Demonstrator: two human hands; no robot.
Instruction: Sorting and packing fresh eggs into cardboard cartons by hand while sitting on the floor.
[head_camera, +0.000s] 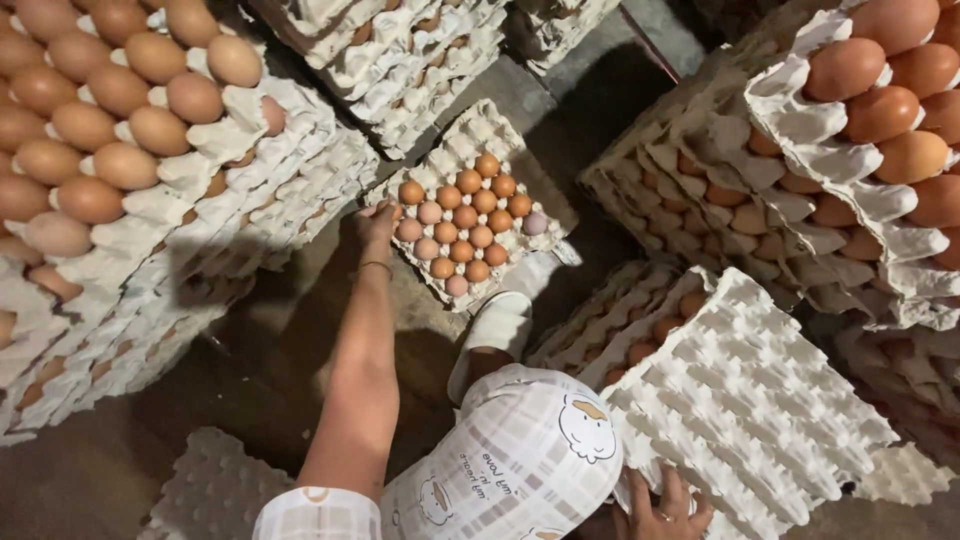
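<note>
Eggs (462, 226) just right of left hand (377, 224).

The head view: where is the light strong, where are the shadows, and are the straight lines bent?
Head view: light is strong on the egg stacks at left and right; the floor between them lies in deep shadow; the left hand at the partly filled tray is dim but sharp; the right hand on the empty tray is cut off by the edge; stack edges lean outward, a wide-lens distortion.
</note>
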